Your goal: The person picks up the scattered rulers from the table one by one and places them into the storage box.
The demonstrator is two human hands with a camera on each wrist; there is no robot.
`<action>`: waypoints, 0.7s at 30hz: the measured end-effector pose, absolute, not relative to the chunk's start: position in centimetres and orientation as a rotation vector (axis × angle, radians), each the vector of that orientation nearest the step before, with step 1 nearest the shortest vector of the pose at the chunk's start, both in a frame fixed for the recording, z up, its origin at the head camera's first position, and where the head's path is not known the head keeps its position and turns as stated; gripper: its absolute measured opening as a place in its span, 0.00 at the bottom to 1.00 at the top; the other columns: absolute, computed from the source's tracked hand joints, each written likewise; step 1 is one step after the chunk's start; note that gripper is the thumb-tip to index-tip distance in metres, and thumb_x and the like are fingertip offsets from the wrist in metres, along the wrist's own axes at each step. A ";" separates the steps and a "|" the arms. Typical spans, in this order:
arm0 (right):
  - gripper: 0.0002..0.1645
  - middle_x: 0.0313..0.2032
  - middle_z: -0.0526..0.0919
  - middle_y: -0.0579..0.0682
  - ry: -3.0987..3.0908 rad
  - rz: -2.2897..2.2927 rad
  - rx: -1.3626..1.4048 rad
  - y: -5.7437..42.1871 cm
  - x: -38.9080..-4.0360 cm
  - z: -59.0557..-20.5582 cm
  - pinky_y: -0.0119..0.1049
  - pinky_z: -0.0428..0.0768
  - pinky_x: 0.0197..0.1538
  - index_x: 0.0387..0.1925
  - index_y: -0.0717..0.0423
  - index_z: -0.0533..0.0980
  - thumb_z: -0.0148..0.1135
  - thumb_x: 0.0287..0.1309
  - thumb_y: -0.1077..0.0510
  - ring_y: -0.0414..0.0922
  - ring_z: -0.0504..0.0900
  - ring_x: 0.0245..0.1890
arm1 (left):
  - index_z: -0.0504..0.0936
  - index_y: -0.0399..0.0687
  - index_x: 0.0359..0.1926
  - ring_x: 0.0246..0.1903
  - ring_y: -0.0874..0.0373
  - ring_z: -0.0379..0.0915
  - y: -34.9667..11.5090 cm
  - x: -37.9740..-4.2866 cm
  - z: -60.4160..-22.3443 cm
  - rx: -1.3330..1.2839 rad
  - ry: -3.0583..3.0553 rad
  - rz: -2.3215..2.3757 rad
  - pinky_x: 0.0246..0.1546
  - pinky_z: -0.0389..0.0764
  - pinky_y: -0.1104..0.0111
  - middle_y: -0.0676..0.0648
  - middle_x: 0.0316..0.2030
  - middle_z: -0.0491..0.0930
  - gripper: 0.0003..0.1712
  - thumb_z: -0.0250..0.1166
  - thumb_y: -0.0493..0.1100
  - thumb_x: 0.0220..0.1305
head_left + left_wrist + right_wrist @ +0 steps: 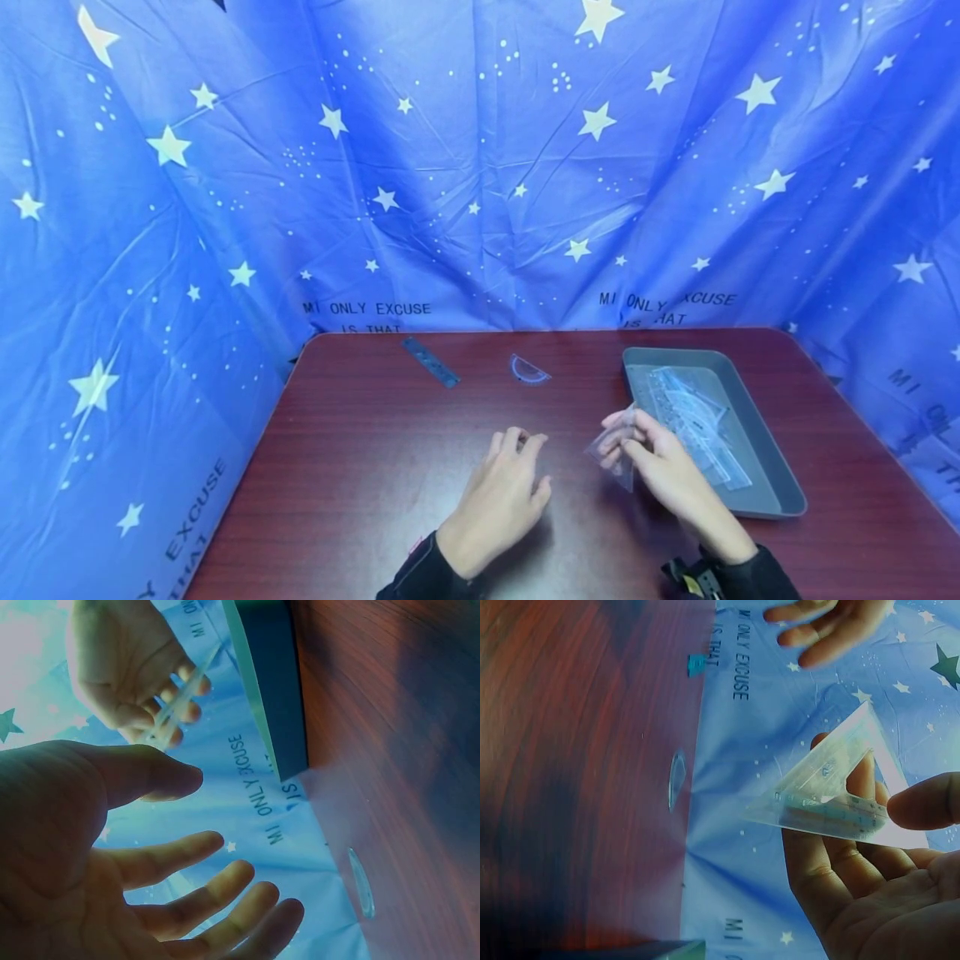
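My right hand pinches a clear plastic set square between thumb and fingers, held up beside the tray's near-left side. In the right wrist view, the set square's triangular cut-out and printed scale face the camera. My left hand hovers over the middle of the table, fingers spread and loosely bent, holding nothing. Beyond it on the table lie a clear protractor and a dark bluish ruler, apart from each other. The grey tray on the right contains several overlapping clear rulers and drawing tools.
The reddish-brown wooden table reaches back to a blue star-printed curtain, which also hangs along both sides. The tray's raised wall stands close to my right hand and forearm.
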State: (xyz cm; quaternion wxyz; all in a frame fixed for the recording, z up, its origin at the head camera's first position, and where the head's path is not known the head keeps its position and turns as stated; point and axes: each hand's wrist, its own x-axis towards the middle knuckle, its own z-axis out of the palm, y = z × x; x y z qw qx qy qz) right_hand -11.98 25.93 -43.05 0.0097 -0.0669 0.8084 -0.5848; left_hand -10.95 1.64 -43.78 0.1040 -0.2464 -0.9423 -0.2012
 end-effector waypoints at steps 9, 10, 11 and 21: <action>0.18 0.36 0.89 0.55 2.735 -1.694 -0.181 28.3 -12.7 -42.2 0.34 0.86 0.36 0.59 0.69 0.75 0.50 0.73 0.71 0.37 0.87 0.31 | 0.83 0.45 0.66 0.49 0.53 0.79 0.4 -11.0 -44.4 -0.655 -2.882 -0.643 0.42 0.85 0.66 0.43 0.56 0.83 0.28 0.73 0.48 0.68; 0.17 0.35 0.89 0.53 2.770 -1.670 -0.180 28.5 -12.8 -42.1 0.33 0.86 0.36 0.59 0.68 0.76 0.50 0.73 0.71 0.37 0.86 0.31 | 0.82 0.45 0.66 0.49 0.53 0.79 0.3 -11.0 -44.4 -0.649 -2.888 -0.652 0.42 0.85 0.66 0.43 0.56 0.83 0.28 0.73 0.48 0.68; 0.17 0.35 0.89 0.53 2.801 -1.652 -0.182 28.8 -12.9 -42.0 0.33 0.86 0.35 0.59 0.68 0.76 0.51 0.73 0.71 0.37 0.86 0.31 | 0.82 0.45 0.67 0.49 0.53 0.79 0.3 -11.0 -44.4 -0.646 -2.892 -0.658 0.42 0.85 0.65 0.43 0.56 0.83 0.28 0.73 0.48 0.69; 0.18 0.35 0.89 0.56 2.945 -1.475 -0.145 31.3 -14.5 -41.0 0.36 0.87 0.33 0.61 0.66 0.75 0.51 0.73 0.69 0.39 0.87 0.29 | 0.82 0.47 0.67 0.51 0.53 0.78 -0.3 -10.9 -44.4 -0.601 -2.902 -0.710 0.45 0.86 0.60 0.44 0.56 0.83 0.27 0.72 0.49 0.69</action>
